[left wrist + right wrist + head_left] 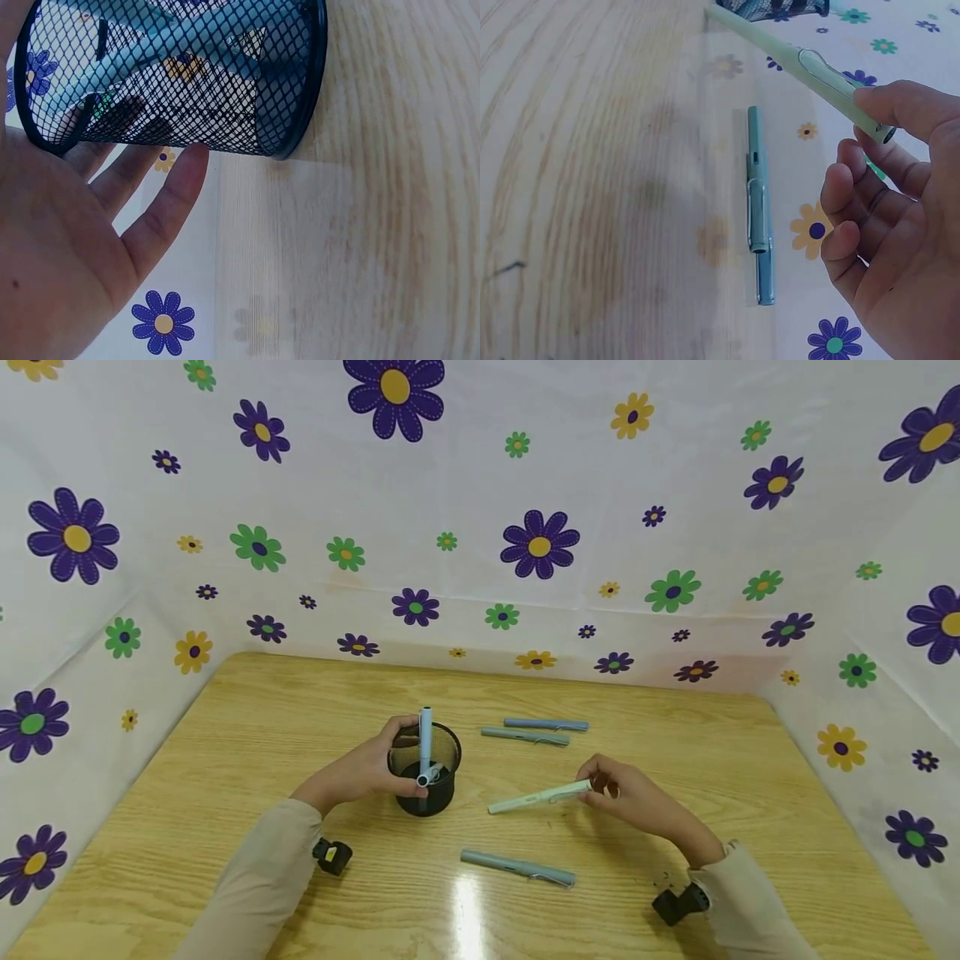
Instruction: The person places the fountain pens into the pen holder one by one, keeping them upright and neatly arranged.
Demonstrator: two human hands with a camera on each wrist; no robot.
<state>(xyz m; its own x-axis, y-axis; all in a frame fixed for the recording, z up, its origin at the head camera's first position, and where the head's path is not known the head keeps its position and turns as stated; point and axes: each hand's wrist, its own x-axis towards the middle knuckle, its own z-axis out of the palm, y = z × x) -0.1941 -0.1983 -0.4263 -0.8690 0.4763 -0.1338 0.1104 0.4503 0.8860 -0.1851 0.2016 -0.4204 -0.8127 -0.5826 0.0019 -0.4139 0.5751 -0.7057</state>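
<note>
My left hand [367, 768] holds a black mesh pen holder [435, 799] by its side, thumb at the near rim. Two light blue pens stand in it: one upright pen [426, 735] and one leaning pen [432, 773] whose end points toward me. The left wrist view shows them crossing behind the mesh [225, 97]. Right of the holder, my right hand [633, 797] pinches a pale green pen [536, 797] near its clip end, between thumb and index finger. The pen's other end points left toward the holder. In the right wrist view, the remaining fingers are loosely curled below the pen [802, 64].
Beyond the pale green pen lie a blue pen [546, 724] and a grey-green pen [523, 736], side by side. A grey-blue pen [517, 867] lies closer to me on the wooden table [300, 710]. White flowered cloth [465, 468] encloses the back and sides.
</note>
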